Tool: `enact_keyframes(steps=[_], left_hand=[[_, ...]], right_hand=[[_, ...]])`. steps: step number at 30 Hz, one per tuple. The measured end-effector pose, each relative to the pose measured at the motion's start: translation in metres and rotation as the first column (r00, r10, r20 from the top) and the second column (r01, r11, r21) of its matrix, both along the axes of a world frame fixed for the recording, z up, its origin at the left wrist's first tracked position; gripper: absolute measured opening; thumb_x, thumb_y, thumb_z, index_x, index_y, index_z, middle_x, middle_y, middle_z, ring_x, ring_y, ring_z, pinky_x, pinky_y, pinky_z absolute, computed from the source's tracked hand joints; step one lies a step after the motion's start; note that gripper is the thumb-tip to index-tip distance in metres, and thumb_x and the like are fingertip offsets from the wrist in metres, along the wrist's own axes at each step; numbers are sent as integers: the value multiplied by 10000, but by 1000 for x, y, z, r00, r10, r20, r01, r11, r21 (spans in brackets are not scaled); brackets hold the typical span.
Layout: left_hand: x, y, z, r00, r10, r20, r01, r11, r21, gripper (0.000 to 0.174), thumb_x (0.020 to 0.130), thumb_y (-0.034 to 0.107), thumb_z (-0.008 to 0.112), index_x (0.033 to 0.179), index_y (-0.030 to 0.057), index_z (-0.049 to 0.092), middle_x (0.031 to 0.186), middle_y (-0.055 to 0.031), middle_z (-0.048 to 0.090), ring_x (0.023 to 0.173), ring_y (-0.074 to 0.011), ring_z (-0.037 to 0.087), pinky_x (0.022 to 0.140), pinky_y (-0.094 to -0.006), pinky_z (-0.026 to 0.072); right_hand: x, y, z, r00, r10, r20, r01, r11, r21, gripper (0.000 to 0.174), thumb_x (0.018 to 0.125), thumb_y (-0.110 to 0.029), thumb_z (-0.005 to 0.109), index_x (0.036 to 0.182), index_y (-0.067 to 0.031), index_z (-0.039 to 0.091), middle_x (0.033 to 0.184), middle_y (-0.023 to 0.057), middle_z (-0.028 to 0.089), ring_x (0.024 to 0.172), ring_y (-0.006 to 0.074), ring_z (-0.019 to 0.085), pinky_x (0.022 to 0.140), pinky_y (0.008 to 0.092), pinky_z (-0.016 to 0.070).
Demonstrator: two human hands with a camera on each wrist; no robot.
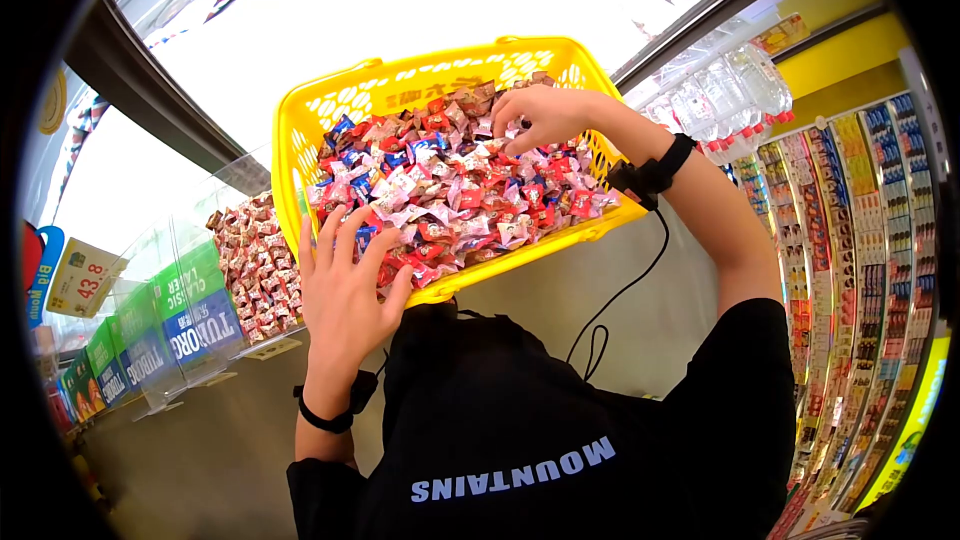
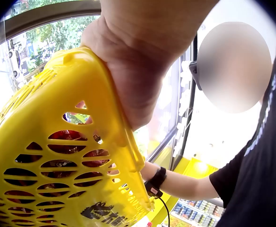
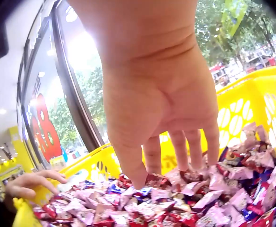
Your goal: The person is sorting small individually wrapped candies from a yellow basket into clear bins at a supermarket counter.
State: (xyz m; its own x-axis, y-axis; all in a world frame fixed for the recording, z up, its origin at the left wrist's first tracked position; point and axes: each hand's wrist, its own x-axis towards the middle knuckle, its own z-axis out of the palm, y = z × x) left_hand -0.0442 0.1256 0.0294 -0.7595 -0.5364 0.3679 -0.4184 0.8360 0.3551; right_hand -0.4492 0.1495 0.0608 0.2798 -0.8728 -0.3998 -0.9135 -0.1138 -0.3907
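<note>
A yellow plastic basket (image 1: 430, 293) with pierced walls is heaped with wrapped candies (image 1: 470, 195) in pink, red, blue and brown. My left hand (image 1: 345, 265) rests over the basket's near left corner, its fingers spread and reaching over the edge onto the candies. In the left wrist view, the base of that hand lies against the basket's rim (image 2: 110, 71). Toward the far right of the heap, my right hand (image 1: 550, 118) is lowered over the candies. Its fingers (image 3: 178, 149) point down, fairly straight and apart, with the tips at the wrappers.
Left of the basket, a clear-walled bin holds more wrapped candies (image 1: 258, 255), beside green and blue Tuborg cartons (image 1: 195, 305). A price sign (image 1: 85, 275) stands farther left. Clear bottles (image 1: 735, 90) and a long product shelf (image 1: 850, 270) are on the right. A cable (image 1: 640, 275) hangs from my right wrist.
</note>
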Motion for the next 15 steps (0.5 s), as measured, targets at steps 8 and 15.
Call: enact_keyframes(steps=[8,15], left_hand=[[1,-1,1,1000,-6,16,6,1000,3,358,876,306,798,1204,173,742,1407,-107,635,1419,-371,514,1283,-578,264],[0,0,1,1000,-4,17,4,1000,3,353,877,309,795,1199,172,746,1410,-109,632,1425,-371,509,1284,-579,261]], right_hand=[[13,17,27,997,-56,-54,57,998,25,354,958,-315,786,1225,-83,765,1367,180,673,1313,379,627,1115,451,497],[-9,45,44,962,-222,-158,199,969,-148,311,957,-261,775,1212,-83,763,1376,165,656,1299,363,619,1116,461,499]])
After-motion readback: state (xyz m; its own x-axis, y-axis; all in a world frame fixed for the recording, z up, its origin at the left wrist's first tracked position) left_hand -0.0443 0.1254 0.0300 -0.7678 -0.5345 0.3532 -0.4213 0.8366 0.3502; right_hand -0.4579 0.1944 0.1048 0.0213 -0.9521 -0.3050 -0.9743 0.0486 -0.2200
